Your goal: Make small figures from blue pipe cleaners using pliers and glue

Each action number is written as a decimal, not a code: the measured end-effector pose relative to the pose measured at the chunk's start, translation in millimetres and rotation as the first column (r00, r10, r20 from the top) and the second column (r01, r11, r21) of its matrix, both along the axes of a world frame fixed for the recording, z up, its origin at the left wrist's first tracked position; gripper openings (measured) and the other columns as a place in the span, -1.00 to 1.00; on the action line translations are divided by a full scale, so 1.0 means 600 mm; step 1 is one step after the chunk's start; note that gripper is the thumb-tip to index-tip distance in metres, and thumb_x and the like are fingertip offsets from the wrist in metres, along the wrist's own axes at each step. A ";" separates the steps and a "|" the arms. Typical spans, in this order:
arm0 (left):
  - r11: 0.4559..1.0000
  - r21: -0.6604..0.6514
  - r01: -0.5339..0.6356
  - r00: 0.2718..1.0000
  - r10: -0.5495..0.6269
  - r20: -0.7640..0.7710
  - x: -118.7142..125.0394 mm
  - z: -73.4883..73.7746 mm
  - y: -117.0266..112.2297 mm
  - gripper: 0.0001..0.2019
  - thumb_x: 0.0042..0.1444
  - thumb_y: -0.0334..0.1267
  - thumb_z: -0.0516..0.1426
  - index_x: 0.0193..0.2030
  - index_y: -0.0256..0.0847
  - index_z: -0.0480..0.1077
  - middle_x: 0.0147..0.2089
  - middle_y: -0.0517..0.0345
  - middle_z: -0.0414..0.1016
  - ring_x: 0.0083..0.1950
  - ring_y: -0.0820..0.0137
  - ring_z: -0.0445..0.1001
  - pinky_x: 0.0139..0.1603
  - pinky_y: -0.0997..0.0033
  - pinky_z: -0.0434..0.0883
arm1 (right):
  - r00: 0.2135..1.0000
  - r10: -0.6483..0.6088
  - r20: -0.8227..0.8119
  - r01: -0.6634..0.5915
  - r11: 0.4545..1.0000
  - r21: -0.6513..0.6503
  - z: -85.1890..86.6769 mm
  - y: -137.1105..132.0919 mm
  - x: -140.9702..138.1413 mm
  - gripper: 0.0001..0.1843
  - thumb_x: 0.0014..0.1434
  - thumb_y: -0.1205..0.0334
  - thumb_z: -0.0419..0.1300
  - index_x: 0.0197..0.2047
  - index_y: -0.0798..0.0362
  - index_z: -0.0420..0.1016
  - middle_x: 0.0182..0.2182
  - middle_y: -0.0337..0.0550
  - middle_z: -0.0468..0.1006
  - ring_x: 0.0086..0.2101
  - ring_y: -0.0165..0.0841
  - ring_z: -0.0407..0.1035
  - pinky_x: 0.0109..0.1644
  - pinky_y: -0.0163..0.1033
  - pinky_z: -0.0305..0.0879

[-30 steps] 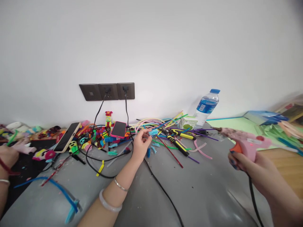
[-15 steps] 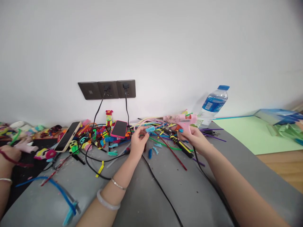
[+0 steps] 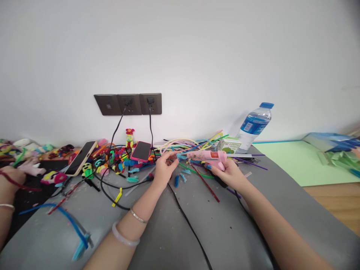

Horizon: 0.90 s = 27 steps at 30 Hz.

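My left hand [image 3: 163, 169] pinches a small light-blue piece [image 3: 180, 157] above the grey table [image 3: 219, 232]. My right hand [image 3: 229, 173] grips a pink glue gun [image 3: 208, 157], held level with its nozzle pointing left and almost touching the blue piece. The gun's black cord [image 3: 244, 210] trails back along my right forearm. Several short blue pieces [image 3: 181, 178] lie on the table just below both hands.
Coloured sticks and black-and-yellow pliers [image 3: 206, 165] are heaped behind my hands. Two phones [image 3: 141, 151] [image 3: 81, 158], small toys, a water bottle [image 3: 254, 125] and wall sockets [image 3: 128, 104] with black cables stand farther back. Another person's hand [image 3: 11, 178] works at far left. A green sheet [image 3: 303, 159] lies right.
My right hand swung the glue gun in from the far right to the blue piece and levelled it. My left hand stayed nearly in place, still pinching the piece.
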<state>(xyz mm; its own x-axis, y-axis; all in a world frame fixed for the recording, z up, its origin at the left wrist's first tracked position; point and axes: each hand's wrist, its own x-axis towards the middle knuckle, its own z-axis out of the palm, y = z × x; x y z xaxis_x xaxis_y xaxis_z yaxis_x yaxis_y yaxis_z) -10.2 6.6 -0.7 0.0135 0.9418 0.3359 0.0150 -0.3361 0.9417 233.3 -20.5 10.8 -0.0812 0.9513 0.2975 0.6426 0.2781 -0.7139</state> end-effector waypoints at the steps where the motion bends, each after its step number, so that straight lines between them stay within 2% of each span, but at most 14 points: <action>1: 1.000 0.001 0.003 1.000 -0.003 -0.001 0.000 0.000 0.000 -0.72 -0.03 -0.41 0.18 -0.14 -0.23 0.58 -0.31 0.09 0.51 -0.28 0.40 0.47 -0.39 0.54 0.34 | 1.000 -0.003 0.022 0.003 1.000 0.009 -0.002 0.000 0.001 -0.50 0.07 -0.20 0.14 -0.61 0.04 0.25 -0.66 -0.26 0.24 -0.58 -0.43 0.06 -0.52 -0.29 0.00; 9: 0.999 0.018 0.029 1.000 -0.029 0.007 0.002 0.004 -0.004 -0.71 -0.05 -0.43 0.19 -0.14 -0.22 0.59 -0.29 0.08 0.53 -0.29 0.41 0.47 -0.41 0.54 0.34 | 0.993 0.055 0.100 -0.058 0.998 0.024 0.012 -0.002 -0.009 -0.53 0.10 -0.15 0.07 -0.62 0.03 0.19 -0.65 -0.25 0.19 -0.57 -0.42 0.05 -0.50 -0.28 0.00; 12: 0.999 0.020 0.027 1.000 -0.027 0.002 0.003 0.004 -0.003 -0.70 -0.05 -0.43 0.19 -0.14 -0.22 0.59 -0.29 0.08 0.52 -0.28 0.41 0.46 -0.41 0.54 0.34 | 0.993 0.065 0.099 -0.069 0.997 0.040 0.013 -0.002 -0.009 -0.54 0.11 -0.15 0.08 -0.60 0.03 0.22 -0.65 -0.23 0.23 -0.56 -0.41 0.08 -0.50 -0.29 0.02; 21: 1.000 0.026 0.005 1.000 -0.005 -0.014 0.003 0.005 -0.003 -0.72 -0.05 -0.41 0.19 -0.15 -0.22 0.59 -0.28 0.06 0.54 -0.27 0.38 0.48 -0.42 0.53 0.33 | 0.995 0.046 0.087 -0.051 0.997 0.051 0.008 -0.002 -0.002 -0.53 0.10 -0.17 0.15 -0.58 0.04 0.29 -0.66 -0.24 0.27 -0.56 -0.39 0.14 -0.50 -0.30 0.06; 27: 0.999 0.037 -0.004 1.000 0.004 -0.009 0.003 0.005 -0.003 -0.72 -0.04 -0.41 0.18 -0.16 -0.21 0.58 -0.27 0.07 0.54 -0.26 0.39 0.48 -0.41 0.53 0.33 | 0.995 0.013 0.102 -0.017 0.999 0.036 0.006 -0.001 0.001 -0.51 0.09 -0.18 0.13 -0.62 0.02 0.19 -0.67 -0.27 0.21 -0.58 -0.43 0.10 -0.51 -0.29 0.03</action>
